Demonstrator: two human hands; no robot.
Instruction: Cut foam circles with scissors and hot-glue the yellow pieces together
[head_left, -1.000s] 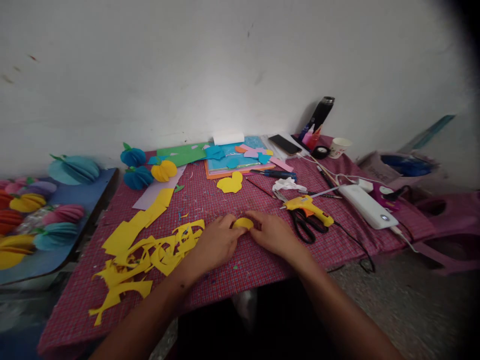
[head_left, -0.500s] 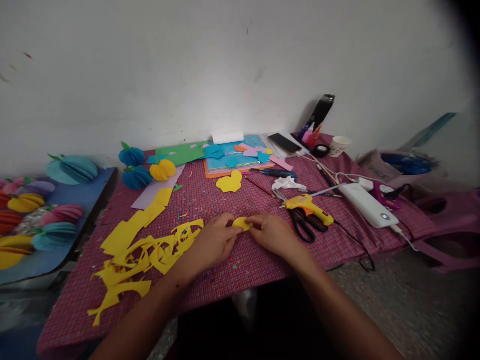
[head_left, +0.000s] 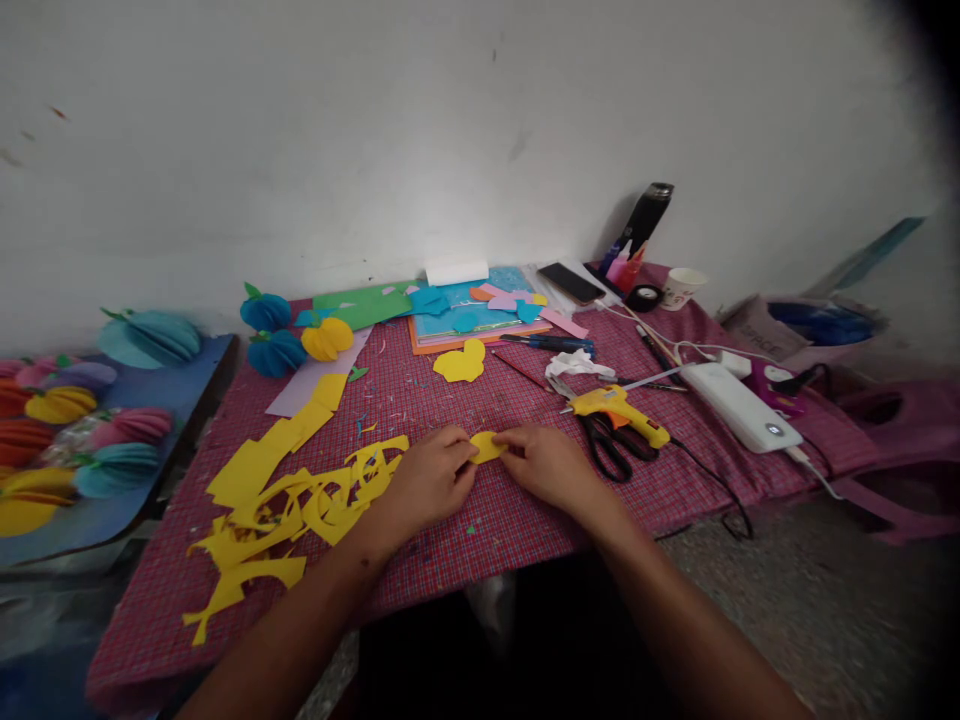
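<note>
Between my hands, low over the checked tablecloth, is a small round piece of yellow paper. My left hand pinches its left edge, and my right hand pinches its right edge; both hands are closed. Curly yellow paper offcuts lie left of my left hand. Just beyond the hands sits a cluster of yellow paper circles. To the right of my right hand, a yellow glue gun rests across black-handled scissors.
Paper pumpkins stand at the table's back left, and several more fill a blue board beyond its left edge. Coloured sheets lie at the back. On the right are a phone, paper cup, black bottle and corded power bank.
The yellow paper circle lies slightly flatter and more level between my fingers. Both hands keep nearly the same place, and the whole view has shifted a little.
</note>
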